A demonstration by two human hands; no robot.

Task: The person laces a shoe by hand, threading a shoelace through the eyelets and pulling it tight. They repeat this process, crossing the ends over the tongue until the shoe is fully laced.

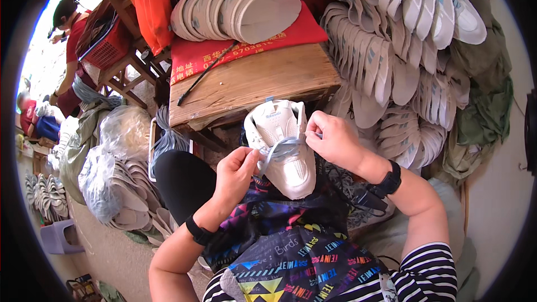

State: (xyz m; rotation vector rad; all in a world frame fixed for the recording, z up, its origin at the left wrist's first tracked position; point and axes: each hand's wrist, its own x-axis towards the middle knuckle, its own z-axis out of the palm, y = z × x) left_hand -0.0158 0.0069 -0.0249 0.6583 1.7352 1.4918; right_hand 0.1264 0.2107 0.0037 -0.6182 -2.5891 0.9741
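Note:
A white sneaker (pixel 295 176) rests over my lap with its toe toward me. A light grey-blue shoelace (pixel 286 149) crosses over its tongue and runs out to both sides. At the shoe's left side, my left hand (pixel 235 172) has thumb and forefinger pinched on one part of the lace. On the right side, my right hand (pixel 335 141) is closed in a pinch where the lace meets the shoe's edge. The exact ends of the lace are hidden by my fingers.
Ahead stands a wooden table (pixel 251 84) with a red sheet (pixel 305 28), a row of shoe uppers (pixel 268 17) and a thin dark tool (pixel 204 75). Many uppers (pixel 363 50) are stacked at right. Grey-blue laces (pixel 166 137) hang left. Another person (pixel 70 50) sits far left.

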